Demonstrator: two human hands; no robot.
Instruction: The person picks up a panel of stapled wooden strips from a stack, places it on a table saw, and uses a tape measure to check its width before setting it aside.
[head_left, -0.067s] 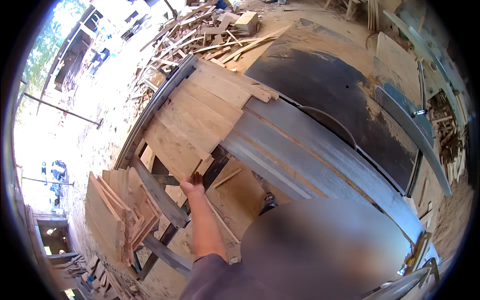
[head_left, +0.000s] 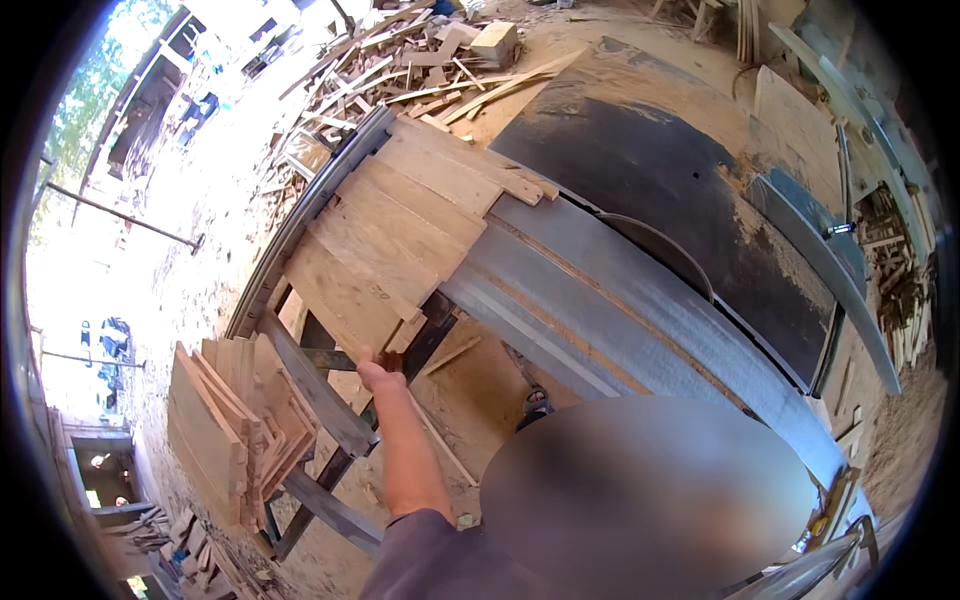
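My left hand [head_left: 382,370] is at the near end of a flat wooden board [head_left: 345,305], with its thumb and curled fingers closed on the board's corner; part of the fingers is hidden by the edge. This board is the nearest of several pale planks [head_left: 415,205] lying side by side, their ends uneven, across a metal-framed table. Beside them runs the grey metal saw table [head_left: 600,290] with lengthwise grooves. My right hand does not show; a large blurred patch covers the lower middle.
A stack of cut boards [head_left: 215,430] leans at the lower left on a frame. Offcuts [head_left: 400,80] lie heaped at the far side. A dark sawdust-covered panel [head_left: 640,170] and a curved metal guard [head_left: 830,280] stand to the right. A shoe [head_left: 537,403] shows below the saw table.
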